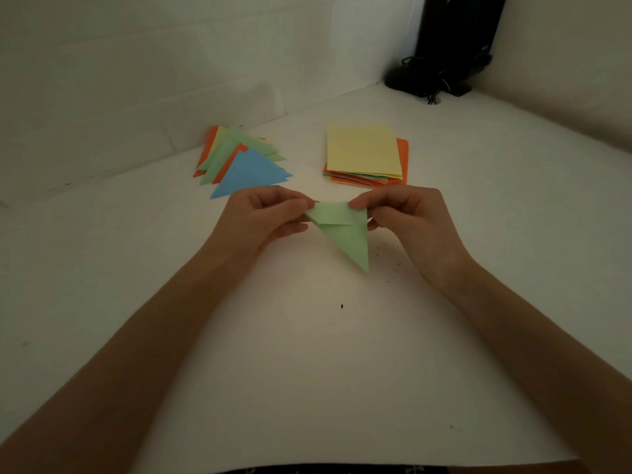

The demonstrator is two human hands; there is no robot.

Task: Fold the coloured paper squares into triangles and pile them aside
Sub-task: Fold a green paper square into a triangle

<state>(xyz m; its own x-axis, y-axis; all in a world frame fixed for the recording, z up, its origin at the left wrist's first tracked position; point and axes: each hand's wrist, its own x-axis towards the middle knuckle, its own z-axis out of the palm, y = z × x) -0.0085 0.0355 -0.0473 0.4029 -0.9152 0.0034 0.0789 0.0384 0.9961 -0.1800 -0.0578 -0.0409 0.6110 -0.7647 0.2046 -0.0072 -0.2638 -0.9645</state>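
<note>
A: Nearest first. What are the hands doing?

B: The left hand (270,213) is pinching one upper corner of the green sheet (345,234) and the right hand (400,213) is pinching the other. The sheet is hanging between them, point down, apparently just above the white table (307,371). A narrow flap is showing along its top edge. I am reading this as a fold in progress, not yet creased flat.

A: Beyond the hands?

B: To the left, the pile of triangles (242,162) is lying fanned, blue on top, green and orange underneath. To the right, the stack of squares (364,150) is waiting unfolded, yellow on top.

A: Progress?

B: I am judging it about midway. Several are done and several are left, but I cannot count the layers.

A: Farthest?

B: A black stand (448,46) with cables is sitting in the corner.
</note>
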